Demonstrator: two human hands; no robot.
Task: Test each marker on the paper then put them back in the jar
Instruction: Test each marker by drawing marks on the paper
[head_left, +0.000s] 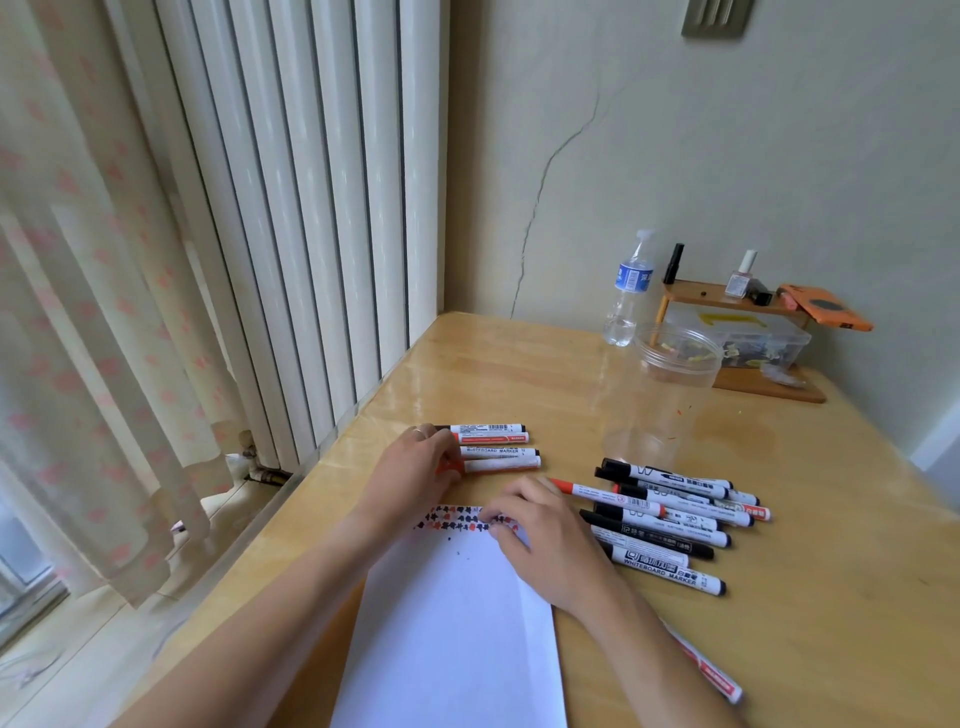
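A white paper (452, 623) lies on the wooden table (831, 545), with a row of red and black test marks (452, 519) along its far edge. Beyond it, several whiteboard markers (496, 447) lie side by side. My left hand (415, 462) covers their left ends and pinches the nearest one, an orange-capped marker (501, 464). My right hand (540, 530) rests on the paper by the marks, fingers loosely curled, nothing visible in it. A loose pile of markers (675, 519) lies to the right. The clear jar (670, 395) stands upright and empty behind the pile.
One more marker (711, 670) lies partly under my right forearm. A water bottle (628, 291), a small wooden shelf (727, 299) with little bottles, and a plastic box (753, 338) stand at the back right. A radiator (291, 208) and curtain (78, 312) flank the table's left edge.
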